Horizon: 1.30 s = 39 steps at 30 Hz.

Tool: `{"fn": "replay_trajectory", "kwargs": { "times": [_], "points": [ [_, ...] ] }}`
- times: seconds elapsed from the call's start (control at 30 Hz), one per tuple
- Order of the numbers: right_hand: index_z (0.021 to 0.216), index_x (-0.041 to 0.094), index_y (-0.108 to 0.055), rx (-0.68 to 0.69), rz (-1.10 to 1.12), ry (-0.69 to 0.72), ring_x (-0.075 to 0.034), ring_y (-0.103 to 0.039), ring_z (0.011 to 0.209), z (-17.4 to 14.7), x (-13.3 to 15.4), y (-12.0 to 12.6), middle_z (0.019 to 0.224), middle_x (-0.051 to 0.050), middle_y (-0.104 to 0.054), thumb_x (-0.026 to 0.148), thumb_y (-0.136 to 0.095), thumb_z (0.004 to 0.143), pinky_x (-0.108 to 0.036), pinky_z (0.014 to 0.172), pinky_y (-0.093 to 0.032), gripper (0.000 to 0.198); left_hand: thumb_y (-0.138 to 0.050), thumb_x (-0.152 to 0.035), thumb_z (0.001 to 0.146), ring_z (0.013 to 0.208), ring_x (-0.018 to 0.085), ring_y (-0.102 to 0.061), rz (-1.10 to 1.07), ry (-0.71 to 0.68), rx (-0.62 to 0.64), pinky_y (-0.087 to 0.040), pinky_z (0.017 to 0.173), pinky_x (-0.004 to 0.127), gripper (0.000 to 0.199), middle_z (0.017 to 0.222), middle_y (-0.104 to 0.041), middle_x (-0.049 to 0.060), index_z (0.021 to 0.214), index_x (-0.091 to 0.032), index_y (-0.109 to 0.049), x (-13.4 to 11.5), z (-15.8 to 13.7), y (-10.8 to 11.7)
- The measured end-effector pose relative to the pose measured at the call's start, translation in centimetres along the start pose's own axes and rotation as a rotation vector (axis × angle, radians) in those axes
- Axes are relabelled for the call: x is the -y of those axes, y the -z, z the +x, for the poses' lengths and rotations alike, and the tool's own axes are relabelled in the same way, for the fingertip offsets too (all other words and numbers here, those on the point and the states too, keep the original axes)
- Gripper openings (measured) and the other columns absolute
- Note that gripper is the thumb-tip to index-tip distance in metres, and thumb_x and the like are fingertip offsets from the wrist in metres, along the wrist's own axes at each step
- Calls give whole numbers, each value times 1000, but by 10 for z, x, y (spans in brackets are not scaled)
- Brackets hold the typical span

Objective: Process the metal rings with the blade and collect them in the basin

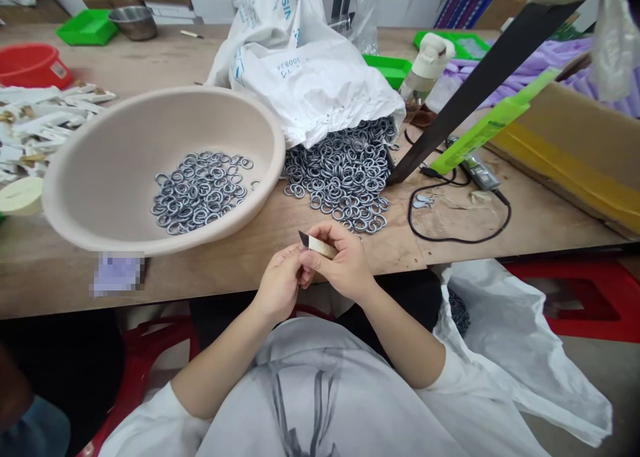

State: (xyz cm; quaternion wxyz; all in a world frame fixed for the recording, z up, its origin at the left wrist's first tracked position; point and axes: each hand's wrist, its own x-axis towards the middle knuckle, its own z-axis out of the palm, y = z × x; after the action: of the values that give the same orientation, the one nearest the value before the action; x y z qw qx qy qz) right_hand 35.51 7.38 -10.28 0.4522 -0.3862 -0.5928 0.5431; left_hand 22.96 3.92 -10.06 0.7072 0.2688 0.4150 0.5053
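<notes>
Just over the table's front edge, my two hands meet. My right hand [345, 260] is closed around a small knife [323, 246] with a cream handle and a short, dark, slanted blade pointing up and left. My left hand [281, 280] is closed in a pinch against the right fingers; whatever it grips is hidden. Behind my hands, a heap of grey rings [345, 177] spills from a white sack [300, 64] onto the wood. To the left stands a wide beige basin [100, 150] with more grey rings [200, 190] in its bottom.
A dark slanted post [465, 90] rises right of the rings, near a lime-green strip [490, 130], a black cable [460, 241] and a cardboard box [565, 157]. White pieces [45, 130] lie at far left by a red basin [33, 64]. A white bag [505, 317] hangs below the table.
</notes>
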Motion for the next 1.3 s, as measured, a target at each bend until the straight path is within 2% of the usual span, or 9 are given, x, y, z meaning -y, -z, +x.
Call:
{"fn": "replay_trajectory", "kwargs": {
  "times": [0.17,0.33,0.5,0.8,0.97,1.07,1.17,1.23,1.3],
  "points": [
    [86,20,-61,-80,-249,128,-14,-55,68,-4,0,5,74,0,-60,54,-57,94,-27,65,-43,35,-72,-51,80,44,6,-29,-58,-5,20,-27,44,19,48,49,-36,-6,59,-18,-45,-1,1,3],
    [77,19,-61,56,-584,310,-14,-54,67,-16,10,6,72,-2,-61,47,-52,98,-28,62,-35,36,-77,-50,76,44,5,-32,-111,-16,-53,-29,44,18,50,48,-37,-6,57,-17,-45,-2,1,3],
    [69,20,-54,87,-666,283,-13,-50,62,-17,14,7,68,-2,-58,48,-52,97,-29,59,-32,39,-79,-53,72,44,5,-29,-94,-6,-69,-29,43,19,53,47,-34,-7,56,-18,-42,-2,-3,-2],
    [73,21,-60,183,-455,89,-16,-58,70,-11,3,3,73,-2,-65,48,-53,97,-28,65,-39,36,-69,-41,81,45,6,-26,-36,53,24,-28,44,18,41,51,-30,-8,60,-19,-41,-5,2,12],
    [67,21,-54,-115,-692,9,-14,-48,59,16,-8,22,58,3,-50,53,-45,98,-27,61,-31,45,-61,-49,88,46,8,-29,141,32,170,-30,46,23,47,51,-32,-6,57,-20,-40,-1,-13,19],
    [79,21,-62,-146,-935,-35,-18,-55,69,44,-7,27,72,-1,-62,52,-46,99,-28,63,-32,40,-50,-50,95,53,12,-42,427,-184,123,-37,53,27,45,58,-46,-1,63,-19,-49,-15,-28,21],
    [107,22,-67,-59,-1196,8,-24,-63,89,74,-7,15,106,-9,-70,49,-57,94,-30,68,-39,32,-47,-42,99,82,19,-60,961,-655,-136,-46,78,33,31,85,-66,6,88,-21,-66,-53,-34,24],
    [115,20,-66,-9,-1338,3,-27,-65,93,92,-9,3,115,-13,-67,43,-58,94,-32,71,-43,32,-45,-40,99,102,25,-61,1228,-923,-422,-44,95,39,30,102,-69,8,107,-24,-69,-86,-29,29],
    [114,17,-67,39,-1413,-22,-27,-67,93,104,-12,-4,116,-15,-65,35,-54,96,-33,72,-45,29,-40,-39,101,110,28,-59,1414,-925,-583,-41,100,45,37,106,-68,9,119,-25,-68,-116,-19,40]
  ]
}}
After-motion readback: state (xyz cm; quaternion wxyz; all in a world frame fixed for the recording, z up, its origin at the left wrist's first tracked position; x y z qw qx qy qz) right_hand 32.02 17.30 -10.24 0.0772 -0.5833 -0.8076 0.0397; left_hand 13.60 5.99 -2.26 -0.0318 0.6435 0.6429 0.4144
